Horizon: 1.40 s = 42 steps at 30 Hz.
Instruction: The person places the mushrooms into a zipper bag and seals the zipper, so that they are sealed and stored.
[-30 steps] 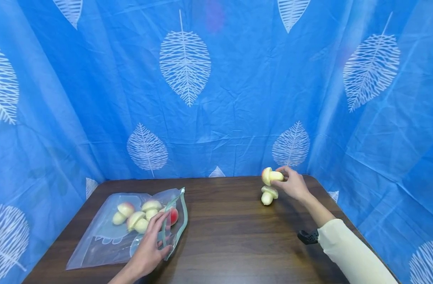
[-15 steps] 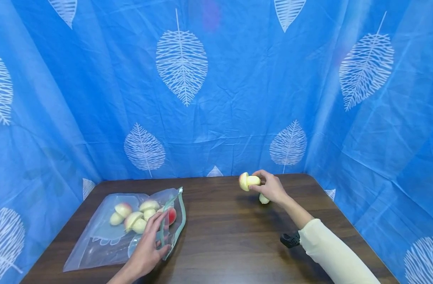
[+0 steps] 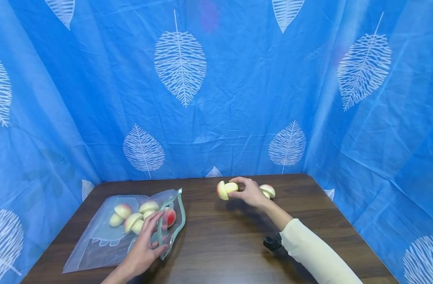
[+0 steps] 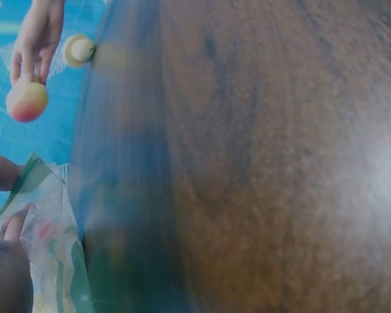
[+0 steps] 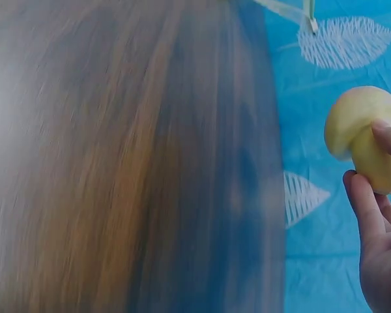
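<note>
In the head view, my right hand [image 3: 251, 192] pinches a pale yellow mushroom [image 3: 222, 191] with a red-tinged cap by its stem, above the table's far part. The right wrist view shows thumb and fingertips on the stem of this mushroom [image 5: 365, 117]. A second mushroom [image 3: 268, 191] lies behind that hand, partly hidden by it. My left hand [image 3: 142, 250] holds the mouth of a clear zip bag [image 3: 95, 252], its fingers behind the film and the thumb at the zip strip. Inside the bag lie several mushrooms [image 3: 132, 223], one with a red cap [image 3: 170, 217].
The dark wooden table [image 3: 216, 252] is bordered by a blue curtain [image 3: 216, 98] with white leaf prints at the back and sides. A black strap-like device [image 3: 272, 242] sits under my right wrist by the cream sleeve [image 3: 308, 248].
My right hand has carried the mushroom left across the table, away from the second mushroom, which shows at its right. My left hand stays at the bag's mouth.
</note>
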Each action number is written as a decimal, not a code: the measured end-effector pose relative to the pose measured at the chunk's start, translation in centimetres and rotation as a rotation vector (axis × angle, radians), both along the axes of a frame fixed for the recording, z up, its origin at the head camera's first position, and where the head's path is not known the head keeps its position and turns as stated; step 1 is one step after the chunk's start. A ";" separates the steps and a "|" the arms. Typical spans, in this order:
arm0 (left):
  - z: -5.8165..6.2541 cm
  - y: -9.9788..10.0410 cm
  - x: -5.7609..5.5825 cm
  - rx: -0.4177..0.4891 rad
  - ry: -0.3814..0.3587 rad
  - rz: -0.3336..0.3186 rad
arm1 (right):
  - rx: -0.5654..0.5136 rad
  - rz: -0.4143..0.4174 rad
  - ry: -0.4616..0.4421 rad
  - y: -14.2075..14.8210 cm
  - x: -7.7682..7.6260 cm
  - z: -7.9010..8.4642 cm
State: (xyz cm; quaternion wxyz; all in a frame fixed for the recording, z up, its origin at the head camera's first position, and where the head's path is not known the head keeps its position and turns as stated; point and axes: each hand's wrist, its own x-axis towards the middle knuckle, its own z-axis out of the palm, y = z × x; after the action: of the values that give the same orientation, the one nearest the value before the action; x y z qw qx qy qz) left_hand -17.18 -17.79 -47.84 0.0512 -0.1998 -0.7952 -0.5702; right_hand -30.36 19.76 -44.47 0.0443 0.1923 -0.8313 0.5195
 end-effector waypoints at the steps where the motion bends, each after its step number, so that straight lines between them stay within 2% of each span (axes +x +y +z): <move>1: 0.0 0.0 0.0 0.017 0.000 -0.009 | -0.006 0.010 -0.005 -0.4 0.0 -0.1; 5: -0.1 -0.1 -0.2 0.046 0.007 -0.018 | -0.014 0.048 -0.018 -2.2 0.0 0.0; 9: -0.2 -0.2 -0.3 0.060 -0.007 -0.016 | 0.025 0.066 -0.005 -3.8 -0.1 0.0; 17: -0.3 -0.5 -0.6 0.166 0.005 -0.052 | 0.057 0.126 0.007 -7.2 0.0 -0.5; 24: -0.3 -0.4 -0.7 0.162 -0.006 -0.071 | 0.088 0.157 -0.004 -9.7 0.3 -1.0; 30: -0.5 -0.4 -0.6 0.146 -0.020 -0.060 | 0.113 0.178 -0.005 -12.0 0.6 -1.6; 42: -0.1 -0.3 -0.5 0.093 -0.096 -0.038 | 0.210 0.142 0.089 -15.5 1.3 -2.5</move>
State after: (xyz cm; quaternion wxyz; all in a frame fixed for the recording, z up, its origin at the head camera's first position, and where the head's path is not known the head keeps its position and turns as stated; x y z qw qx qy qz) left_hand -17.67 -18.10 -47.91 0.0114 -0.1845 -0.7654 -0.6165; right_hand -29.07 4.25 -47.01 0.0238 0.2770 -0.8626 0.4226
